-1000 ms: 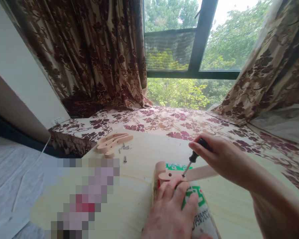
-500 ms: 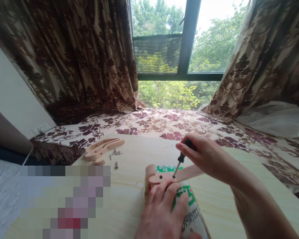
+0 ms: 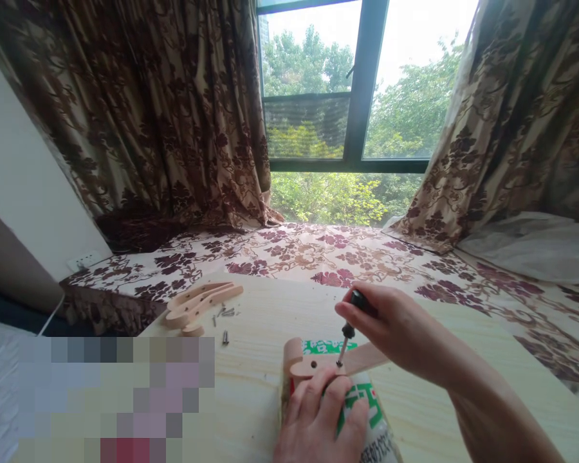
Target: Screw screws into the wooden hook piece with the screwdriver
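Partly, the right hand (image 3: 390,319) hides the screwdriver (image 3: 349,330) its grip holds (left hand (image 3: 321,417), loosely spread, overlaps wooden piece (image 3: 325,362)).

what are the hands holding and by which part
The right hand holds a screwdriver by its black handle. The left hand lies partly over the wooden piece; whether it grips is unclear.

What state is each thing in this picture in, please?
Right hand: closed around the screwdriver
Screwdriver: tilted, tip on the near wood
Near wood: lying on the pack, one dark hole uncovered
Left hand: resting on wood and pack
Pack: lying under the wood
Screws: loose on the table
Far wood: lying beside the screws
Curtains: parted
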### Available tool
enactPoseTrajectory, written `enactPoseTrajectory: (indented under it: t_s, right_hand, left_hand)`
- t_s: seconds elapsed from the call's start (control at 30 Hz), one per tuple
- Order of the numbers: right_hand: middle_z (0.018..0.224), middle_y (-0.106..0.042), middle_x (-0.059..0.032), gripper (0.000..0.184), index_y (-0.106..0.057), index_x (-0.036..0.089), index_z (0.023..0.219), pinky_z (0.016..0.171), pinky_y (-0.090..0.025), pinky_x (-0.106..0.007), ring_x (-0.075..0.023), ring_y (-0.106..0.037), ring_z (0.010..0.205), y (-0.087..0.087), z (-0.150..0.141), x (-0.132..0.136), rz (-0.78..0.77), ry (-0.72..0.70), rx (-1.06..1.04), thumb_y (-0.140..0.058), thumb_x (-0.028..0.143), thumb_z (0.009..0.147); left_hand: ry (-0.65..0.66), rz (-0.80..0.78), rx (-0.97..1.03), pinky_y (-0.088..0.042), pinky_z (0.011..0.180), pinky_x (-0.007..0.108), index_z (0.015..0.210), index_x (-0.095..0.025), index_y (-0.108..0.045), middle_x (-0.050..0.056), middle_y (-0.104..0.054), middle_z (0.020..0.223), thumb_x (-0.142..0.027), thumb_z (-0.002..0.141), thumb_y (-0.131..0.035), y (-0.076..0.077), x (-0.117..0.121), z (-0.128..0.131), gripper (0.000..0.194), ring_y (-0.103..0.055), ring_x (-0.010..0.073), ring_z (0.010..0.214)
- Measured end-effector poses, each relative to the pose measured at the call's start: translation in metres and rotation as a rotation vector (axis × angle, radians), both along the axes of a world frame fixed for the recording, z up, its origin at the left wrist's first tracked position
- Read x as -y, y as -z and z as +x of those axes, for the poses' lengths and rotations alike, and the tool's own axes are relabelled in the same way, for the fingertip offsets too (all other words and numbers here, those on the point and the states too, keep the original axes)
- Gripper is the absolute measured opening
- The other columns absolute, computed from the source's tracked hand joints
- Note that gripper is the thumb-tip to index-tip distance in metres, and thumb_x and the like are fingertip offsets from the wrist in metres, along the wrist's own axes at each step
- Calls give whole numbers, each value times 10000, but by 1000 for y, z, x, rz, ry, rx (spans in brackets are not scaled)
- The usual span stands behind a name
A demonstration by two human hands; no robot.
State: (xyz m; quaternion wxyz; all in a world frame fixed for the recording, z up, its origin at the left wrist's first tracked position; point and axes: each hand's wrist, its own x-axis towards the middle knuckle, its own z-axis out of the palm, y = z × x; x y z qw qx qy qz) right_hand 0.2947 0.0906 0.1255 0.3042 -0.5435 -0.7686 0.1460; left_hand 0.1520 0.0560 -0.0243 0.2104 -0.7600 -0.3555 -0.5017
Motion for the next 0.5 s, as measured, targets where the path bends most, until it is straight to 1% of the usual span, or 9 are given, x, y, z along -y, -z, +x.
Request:
enactPoseTrajectory:
  t_s: [0.07,0.13,0.2,0.23,0.27,0.33,0.4,0.47,0.5]
  right_hand:
    - [610,-568,13,281,-518,199,689,539,-321,-259,-123,-448,570,1,2,0,-4,16,15,-485,376,905]
    - [633,-583,25,197,-560,209,758,549,-335,-247,-122,-467,584,0,6,4,-20,-9,11,-515,349,888]
    - [658,-590,41,102,-588,229,825,554,-350,-230,-115,-481,596,-1,12,9,-43,-61,11,-549,314,866]
    - [665,-590,44,94,-589,233,816,554,-353,-225,-112,-482,599,-2,14,10,-55,-82,14,-551,304,864]
    - [663,-586,44,103,-588,232,798,550,-354,-223,-111,-481,597,-2,15,11,-67,-96,18,-546,299,865]
    - [663,-590,35,142,-576,223,766,558,-360,-227,-115,-485,602,-2,16,9,-77,-98,19,-528,301,874]
    - [661,-596,22,169,-560,213,759,572,-362,-241,-125,-491,609,0,13,4,-66,-64,16,-509,318,882]
    - [649,-590,8,202,-531,207,744,571,-350,-259,-137,-481,602,2,9,-3,-41,4,32,-492,342,888]
    - [640,-583,3,217,-513,206,733,566,-340,-267,-141,-470,594,3,8,-5,-29,44,50,-484,354,889]
  left_hand:
    - [-6,31,29,-301,1012,307,865,-310,-614,-51,-654,935,-246,934,-439,5,-2,4,200,-545,153,1060]
    - [-20,55,61,-298,1012,312,840,-303,-601,-50,-650,911,-227,921,-453,8,-4,9,185,-549,152,1039]
    - [-42,79,89,-309,999,317,810,-296,-591,-49,-647,888,-218,908,-471,8,-5,11,173,-555,156,1014]
    - [-55,88,97,-323,984,318,798,-293,-588,-49,-648,877,-217,904,-478,6,-5,10,171,-560,159,1002]
    - [-62,92,81,-343,963,313,795,-293,-590,-51,-651,873,-223,903,-484,2,-4,7,167,-568,160,991]
    - [-57,80,-11,-398,902,295,824,-300,-607,-61,-667,887,-232,911,-480,-11,-1,-3,168,-592,160,974]
    - [2,9,-287,-452,845,262,957,-319,-624,-86,-684,1000,-244,918,-489,-25,2,-15,160,-612,148,999]
    - [-11,-9,-335,-476,818,264,971,-323,-624,-100,-691,1009,-244,938,-450,-37,5,-23,194,-629,148,985]
    - [-19,-14,-342,-481,813,268,968,-325,-624,-105,-693,1007,-247,946,-433,-39,6,-25,208,-633,149,980]
